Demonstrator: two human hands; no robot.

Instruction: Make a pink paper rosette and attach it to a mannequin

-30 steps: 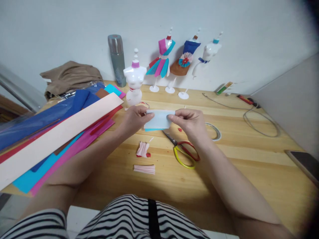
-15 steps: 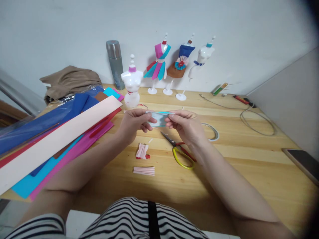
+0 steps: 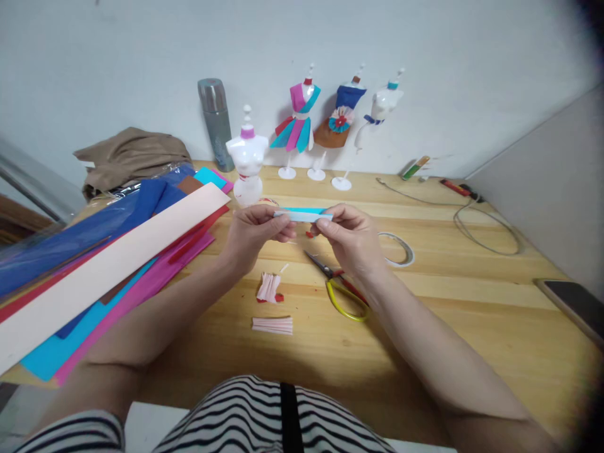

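Head view, wooden table (image 3: 476, 314), pale wall (image 3: 425, 38) behind, left hand (image 3: 250, 236), right hand (image 3: 356, 242), fingers (image 3: 326, 225) of both pinching blue strip (image 3: 302, 215)

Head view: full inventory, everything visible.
Folded strip: 1, blue, held, centre
Pleated pieces: 2, pale pink, centre
Scraps: several, red, centre
Scissors: 1, red-yellow handles, centre
Tape roll: 1, grey, centre right
Dress forms: 4, white, back
Flask: 1, grey, back left
Cloth: 1, brown, back left
Sheets: many, multicoloured, left
Stick: 1, green-orange, back right
Cable: 1, grey, right
Unclear item: 1, red-black, back right
Phone: 1, dark, right edge
Table: 1, light wood, beneath
Wall: 1, white, back
Striped shirt: 1, black-white, bottom
Left hand, right hand: 1 each, strip's ends
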